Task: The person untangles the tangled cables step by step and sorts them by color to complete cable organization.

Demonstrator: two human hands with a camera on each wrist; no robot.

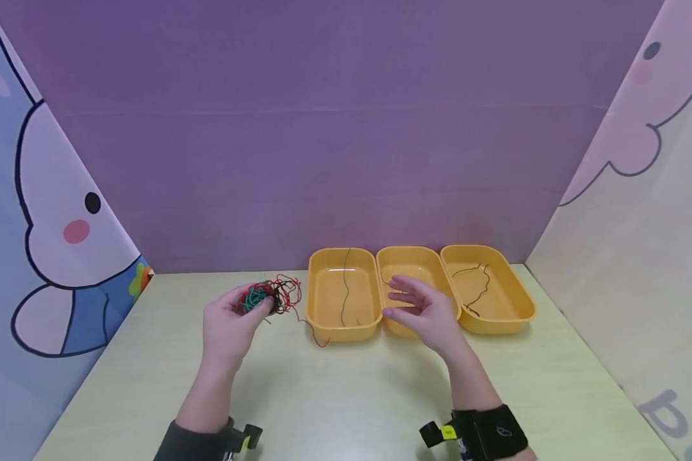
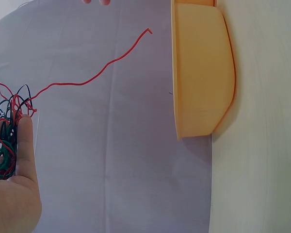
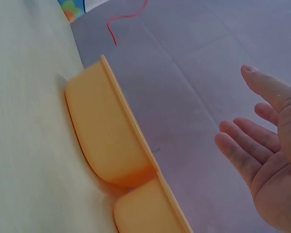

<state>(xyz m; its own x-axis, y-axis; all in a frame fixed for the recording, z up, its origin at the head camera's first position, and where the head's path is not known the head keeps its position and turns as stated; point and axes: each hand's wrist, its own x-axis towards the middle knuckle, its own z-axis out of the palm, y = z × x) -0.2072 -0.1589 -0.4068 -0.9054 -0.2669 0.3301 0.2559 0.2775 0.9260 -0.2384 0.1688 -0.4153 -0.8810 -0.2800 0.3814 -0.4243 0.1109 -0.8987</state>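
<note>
A tangled bundle of red, green and black wires [image 1: 265, 296] is gripped in my left hand [image 1: 229, 326], thumb across its front. From the bundle one red wire [image 2: 82, 83] trails out to the right, its end loose in the air. My right hand [image 1: 423, 314] is raised in front of the middle yellow tray [image 1: 406, 256], fingers spread and holding nothing. In the right wrist view its palm and fingers [image 3: 247, 150] show bare, apart from the tray edges.
Three yellow trays stand side by side at the table's back. A thin dark wire [image 1: 345, 288] lies in the left tray [image 1: 323, 282]; dark wire pieces [image 1: 486, 282] lie in the right tray [image 1: 510, 301]. A purple wall [image 1: 346, 160] rises behind, with printed panels at both sides.
</note>
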